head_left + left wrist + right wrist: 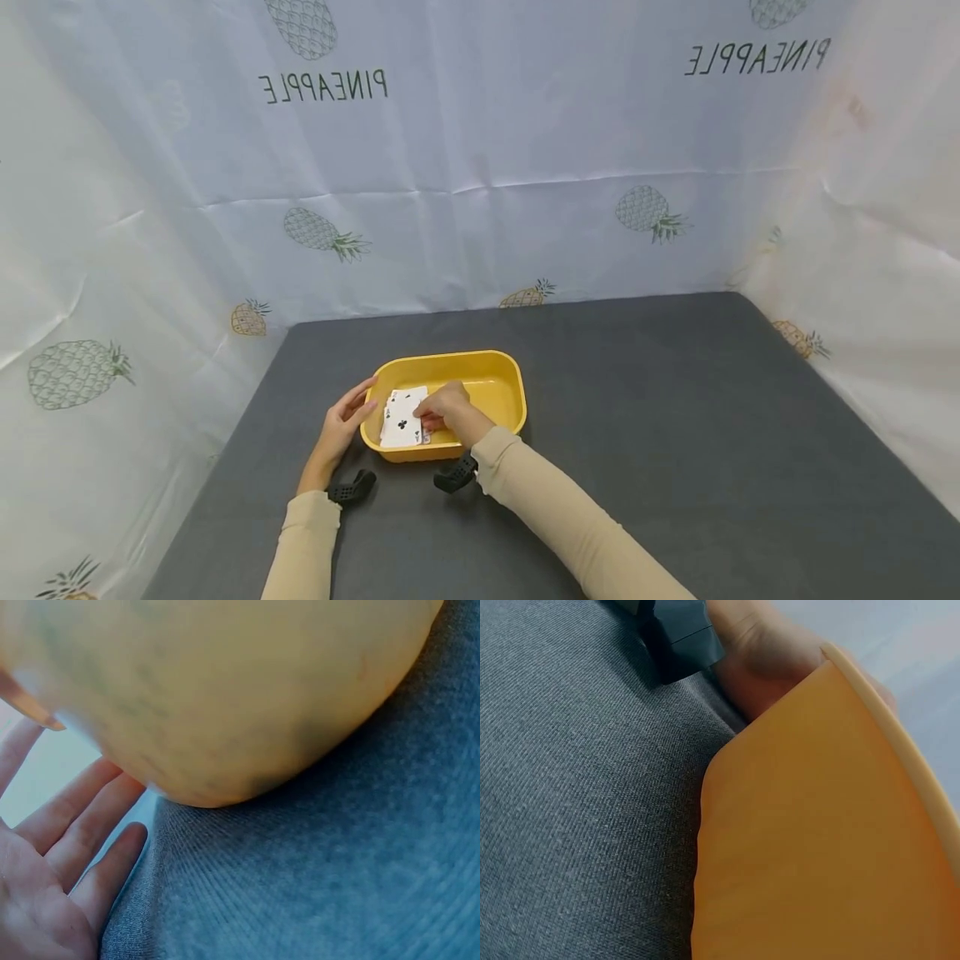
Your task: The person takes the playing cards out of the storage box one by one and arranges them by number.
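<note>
Nearest the viewer, in front of the yellow tray [442, 453], two beige sleeves reach forward, the left sleeve [302, 542] toward the tray's left end and the right sleeve [573, 521] toward its middle. A black wrist device [352, 487] sits at the left wrist, just in front of the tray's left corner; a second one shows at the right wrist, beside the tray's front wall. The left hand [343, 423] is at the tray's left end, fingers extended and slightly spread, touching the rim and outer wall; the left wrist view confirms straight fingers against the side. The right hand [452, 408] reaches over the front rim with curled fingers and appears to pinch the cards at their right edge; the fingertips beneath are hidden, so the number of cards gripped cannot be told. The playing cards [401, 423] lie overlapped, club faces up, in the tray's left half. Step in hand, as judged: working the cards by their edge inside the tray while the left hand steadies it. The next move calls for a controlled pinch and a steady tray; cards lying so closely may slip or come up together. Beyond the tray runs bare grey tabletop [637, 375], and behind that hangs a pineapple-printed curtain [525, 125].
</note>
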The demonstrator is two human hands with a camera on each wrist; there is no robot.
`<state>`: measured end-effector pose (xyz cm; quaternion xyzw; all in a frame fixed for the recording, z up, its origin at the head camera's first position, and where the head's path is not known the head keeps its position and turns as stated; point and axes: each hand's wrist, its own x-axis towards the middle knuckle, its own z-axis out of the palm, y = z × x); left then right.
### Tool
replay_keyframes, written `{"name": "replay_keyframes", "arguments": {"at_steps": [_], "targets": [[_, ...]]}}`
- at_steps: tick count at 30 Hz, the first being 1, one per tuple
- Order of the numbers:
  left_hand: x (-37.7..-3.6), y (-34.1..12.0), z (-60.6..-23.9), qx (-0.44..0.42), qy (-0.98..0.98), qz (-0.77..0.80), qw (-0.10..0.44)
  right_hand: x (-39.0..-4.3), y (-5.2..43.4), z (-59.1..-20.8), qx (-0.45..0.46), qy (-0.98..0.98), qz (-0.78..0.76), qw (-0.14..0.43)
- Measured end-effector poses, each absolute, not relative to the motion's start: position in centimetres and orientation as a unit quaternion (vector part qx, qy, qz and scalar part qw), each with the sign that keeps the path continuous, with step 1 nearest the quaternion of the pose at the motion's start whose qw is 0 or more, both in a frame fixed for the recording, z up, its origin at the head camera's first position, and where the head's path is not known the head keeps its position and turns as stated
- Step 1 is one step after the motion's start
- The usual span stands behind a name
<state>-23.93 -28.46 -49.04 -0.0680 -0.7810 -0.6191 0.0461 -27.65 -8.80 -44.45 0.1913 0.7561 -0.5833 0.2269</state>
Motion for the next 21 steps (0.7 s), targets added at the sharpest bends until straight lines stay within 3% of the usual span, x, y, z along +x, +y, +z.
{"name": "replay_keyframes", "arguments": {"at_steps": [21], "targets": [[-23.7, -28.3, -48.7, -0.062, -0.785, -0.615, 0.042, -26.6, -7.4, -43.3, 0.188, 0.713, -0.635, 0.231]]}}
